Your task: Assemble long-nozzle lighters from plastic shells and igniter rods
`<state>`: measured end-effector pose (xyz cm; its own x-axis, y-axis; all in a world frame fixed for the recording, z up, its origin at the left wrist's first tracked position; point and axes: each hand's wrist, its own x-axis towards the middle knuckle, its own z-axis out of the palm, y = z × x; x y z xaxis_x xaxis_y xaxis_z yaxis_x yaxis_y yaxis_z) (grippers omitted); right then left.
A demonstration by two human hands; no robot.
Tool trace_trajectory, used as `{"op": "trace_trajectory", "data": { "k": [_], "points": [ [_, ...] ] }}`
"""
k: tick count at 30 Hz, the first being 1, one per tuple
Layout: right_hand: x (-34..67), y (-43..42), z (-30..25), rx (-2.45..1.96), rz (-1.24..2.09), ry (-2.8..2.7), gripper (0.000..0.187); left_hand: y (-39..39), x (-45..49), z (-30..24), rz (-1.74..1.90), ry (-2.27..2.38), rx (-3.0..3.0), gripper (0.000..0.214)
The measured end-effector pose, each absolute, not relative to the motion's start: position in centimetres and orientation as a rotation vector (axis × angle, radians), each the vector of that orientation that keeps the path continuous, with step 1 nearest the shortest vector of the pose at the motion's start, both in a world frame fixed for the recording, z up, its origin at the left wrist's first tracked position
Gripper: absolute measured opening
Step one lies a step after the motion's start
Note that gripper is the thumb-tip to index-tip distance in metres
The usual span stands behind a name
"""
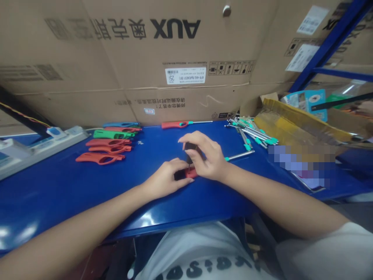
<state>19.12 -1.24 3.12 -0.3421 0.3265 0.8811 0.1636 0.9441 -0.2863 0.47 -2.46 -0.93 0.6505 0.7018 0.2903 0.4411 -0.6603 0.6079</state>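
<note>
A red lighter body [190,173] lies on the blue table, partly covered by my fingers. My left hand [166,179] is closed on it, thumb on the near side and fingers on the far side. Wrapped around the dark handle of a screwdriver [190,152] is my right hand [208,155]. The screwdriver stands upright, its thin shaft meeting the top of the red body. Just right of my right hand a metal lighter tube with a green end [240,155] sticks out. Beyond my hands lies a red lighter with its tube attached [175,125].
Several red, green and blue lighter handles [100,158] lie at the left. A white power strip [43,147] runs along the left edge. Metal tubes with green ends [256,132] are piled at the right, beside a yellow-taped box [291,120]. Cardboard [131,77] stands behind the table.
</note>
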Motion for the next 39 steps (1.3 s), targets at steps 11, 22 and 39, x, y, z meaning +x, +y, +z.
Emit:
{"op": "trace_trajectory", "data": {
  "k": [11,22,39],
  "points": [
    [25.4,6.7,3.0,-0.715,0.458,-1.509,0.029,-0.7,-2.9,2.9,0.349,1.073,2.483,0.049],
    [31.8,7.7,1.4,-1.213,0.090,-1.760,0.019,3.6,-3.5,3.0,0.261,1.134,2.617,0.032],
    [32.3,6.9,0.3,-1.743,0.199,-2.258,0.023,13.4,-3.8,1.0,0.411,1.481,2.629,0.027]
  ]
}}
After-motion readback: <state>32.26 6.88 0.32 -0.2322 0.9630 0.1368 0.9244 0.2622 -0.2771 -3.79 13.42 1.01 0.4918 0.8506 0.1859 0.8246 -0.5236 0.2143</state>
